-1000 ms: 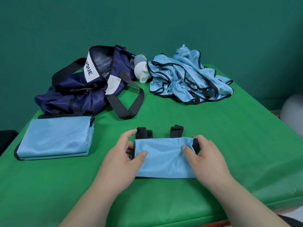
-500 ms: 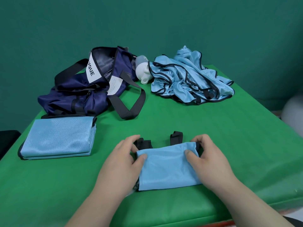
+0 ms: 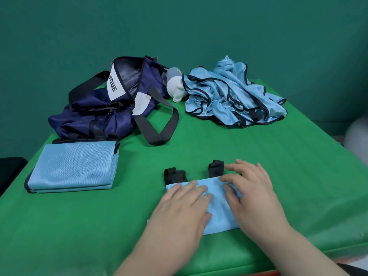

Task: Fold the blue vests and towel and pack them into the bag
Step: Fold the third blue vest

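Your left grip (image 3: 183,206) and right grip (image 3: 253,196) flat, fingers straight, pressing folded vest (image 3: 220,214) onto counter (image 3: 288,166). Bag (image 3: 103,116) well beyond left grip, to its left; unfolded vests (image 3: 229,96) well beyond right grip.

bag (image 3: 95,118) navy, black-strapped | vests (image 3: 229,94) light blue — black-edged | bottle (image 3: 176,86) white | table (image 3: 258,148) green | wall (image 3: 179,26) teal

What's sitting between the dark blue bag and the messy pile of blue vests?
A small white and grey object, maybe a bottle, lies there on the green table, against the vest pile. The head view shows it.
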Demonstrator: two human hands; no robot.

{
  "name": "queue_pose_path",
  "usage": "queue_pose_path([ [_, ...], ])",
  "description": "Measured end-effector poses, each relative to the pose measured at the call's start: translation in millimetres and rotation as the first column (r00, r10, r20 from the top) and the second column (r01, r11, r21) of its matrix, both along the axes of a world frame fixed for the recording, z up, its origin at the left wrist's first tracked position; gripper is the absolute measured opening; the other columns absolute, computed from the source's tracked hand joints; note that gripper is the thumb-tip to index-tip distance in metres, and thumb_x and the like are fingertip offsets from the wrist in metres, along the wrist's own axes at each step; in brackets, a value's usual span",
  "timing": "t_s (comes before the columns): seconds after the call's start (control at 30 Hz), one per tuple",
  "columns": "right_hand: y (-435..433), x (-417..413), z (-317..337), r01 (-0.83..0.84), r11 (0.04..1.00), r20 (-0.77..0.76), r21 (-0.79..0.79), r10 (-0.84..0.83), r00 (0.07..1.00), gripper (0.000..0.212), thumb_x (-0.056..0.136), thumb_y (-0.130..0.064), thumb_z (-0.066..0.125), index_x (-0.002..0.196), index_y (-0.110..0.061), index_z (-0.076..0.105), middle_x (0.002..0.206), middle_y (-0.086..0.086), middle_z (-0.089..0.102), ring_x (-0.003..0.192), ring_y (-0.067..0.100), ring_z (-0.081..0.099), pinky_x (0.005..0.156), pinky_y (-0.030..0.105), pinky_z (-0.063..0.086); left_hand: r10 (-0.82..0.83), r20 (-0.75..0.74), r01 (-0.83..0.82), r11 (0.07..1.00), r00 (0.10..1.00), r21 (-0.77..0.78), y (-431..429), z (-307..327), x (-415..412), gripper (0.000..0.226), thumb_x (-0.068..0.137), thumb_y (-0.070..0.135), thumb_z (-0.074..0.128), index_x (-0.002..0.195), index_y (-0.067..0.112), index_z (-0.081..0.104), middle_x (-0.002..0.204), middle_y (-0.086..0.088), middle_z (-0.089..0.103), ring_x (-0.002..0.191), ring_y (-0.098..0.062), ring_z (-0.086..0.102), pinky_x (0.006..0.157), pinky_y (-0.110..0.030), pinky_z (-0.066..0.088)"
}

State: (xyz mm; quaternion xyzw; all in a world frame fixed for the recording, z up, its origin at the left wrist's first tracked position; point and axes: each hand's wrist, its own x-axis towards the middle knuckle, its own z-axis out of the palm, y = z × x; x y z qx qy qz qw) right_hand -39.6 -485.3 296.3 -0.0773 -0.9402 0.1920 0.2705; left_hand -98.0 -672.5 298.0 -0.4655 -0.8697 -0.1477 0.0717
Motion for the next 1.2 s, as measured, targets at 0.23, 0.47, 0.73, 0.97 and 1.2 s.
queue_pose_path([
  [0.23,-9.7,2.7,-6.3,-0.111,0.989,0.423,0.101,0.058,0.904,0.066,0.093,-0.054,0.015,0.151,-0.032,0.038,0.159,-0.015,0.033,0.149,0.006,0.023,0.123,0.048,0.006,0.060,0.133,-0.039,0.986,0.989,-0.159,-7.5,-4.0,-8.9,0.059,0.096,0.052,0.034,0.147,0.024,0.046,0.155,0.010,0.041,0.146,-0.008,0.032,0.117,-0.033,0.017],
  [0.47,0.1,7.5,2.2,-0.092,0.993,0.627,0.075,0.024,0.779,0.096,0.080,-0.079,-0.011,0.158,-0.024,-0.012,0.166,-0.013,-0.012,0.150,0.003,-0.017,0.123,0.044,-0.011,0.135,0.195,-0.070,0.949,0.972,-0.308,-17.3,1.6,-15.3,0.072,0.095,0.064,0.001,0.156,0.031,-0.016,0.159,0.019,-0.030,0.139,0.003,-0.037,0.123,-0.040,-0.011],
  [0.73,6.3,9.3,5.6,-0.125,0.992,0.651,0.032,0.074,0.756,0.086,0.092,-0.071,0.012,0.159,-0.022,-0.011,0.166,-0.012,-0.010,0.150,0.003,-0.016,0.124,0.043,-0.010,0.247,0.227,-0.156,0.922,0.942,-0.354,-23.2,5.1,-13.8,0.086,0.076,0.069,-0.012,0.152,0.032,-0.026,0.153,0.004,-0.045,0.139,-0.011,-0.043,0.122,-0.042,-0.015],
  [0.97,23.1,9.0,16.4,-0.119,0.975,0.505,-0.185,0.198,0.840,0.056,0.104,-0.044,0.044,0.156,-0.031,0.028,0.158,-0.023,0.024,0.139,-0.020,0.006,0.120,0.018,-0.004,0.313,0.230,-0.232,0.918,0.921,-0.322,-31.5,3.4,-10.6,0.094,0.068,0.077,-0.029,0.154,0.039,-0.019,0.167,0.003,-0.009,0.151,-0.012,-0.016,0.124,-0.039,-0.007],
  [1.2,22.5,4.8,19.1,-0.003,0.965,0.424,-0.263,0.119,0.898,0.046,0.092,-0.032,0.065,0.137,-0.033,0.057,0.119,-0.028,0.051,0.123,-0.001,0.045,0.104,0.020,0.032,0.345,0.226,-0.315,0.936,0.911,-0.158,-30.4,13.2,-20.9,0.071,0.085,0.063,0.009,0.150,0.046,0.032,0.126,0.029,0.041,0.122,-0.002,0.032,0.105,-0.026,0.028],
])
